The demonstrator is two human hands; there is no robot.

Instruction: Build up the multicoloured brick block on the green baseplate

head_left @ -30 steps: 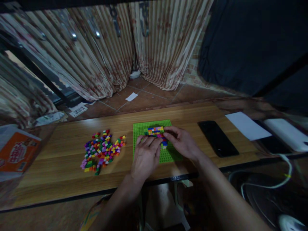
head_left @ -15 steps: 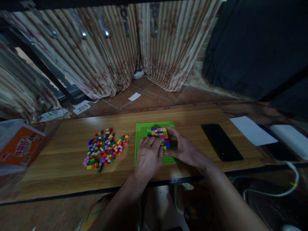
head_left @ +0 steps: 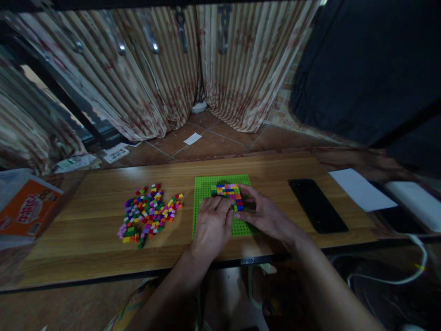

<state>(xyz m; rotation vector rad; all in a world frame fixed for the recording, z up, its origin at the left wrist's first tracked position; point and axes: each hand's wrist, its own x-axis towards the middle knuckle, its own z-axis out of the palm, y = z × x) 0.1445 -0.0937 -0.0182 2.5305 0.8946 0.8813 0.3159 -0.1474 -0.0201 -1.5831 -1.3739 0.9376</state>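
Note:
A green studded baseplate point(head_left: 203, 181) lies on the wooden table in the head view. On it stands a multicoloured building-brick block point(head_left: 229, 190), partly covered by my fingers. My left hand point(head_left: 213, 223) rests over the block's left and near side, its fingers curled against the bricks and their tips partly hidden. My right hand point(head_left: 263, 209) grips the block's right side, index finger at the far corner and thumb at the near one. To the left lies a loose pile of small coloured bricks point(head_left: 149, 211), apart from both hands.
A black phone point(head_left: 317, 205) lies right of the baseplate. Beyond it are a white sheet of paper point(head_left: 362, 189) and a white box-like object point(head_left: 413, 202) with a cable. A plastic tub with an orange label point(head_left: 29, 209) stands at the left end of the table point(head_left: 86, 257).
My right hand has opened wider and shifted from the block's top to span its right side. My left hand stays over the block. The view has shifted slightly.

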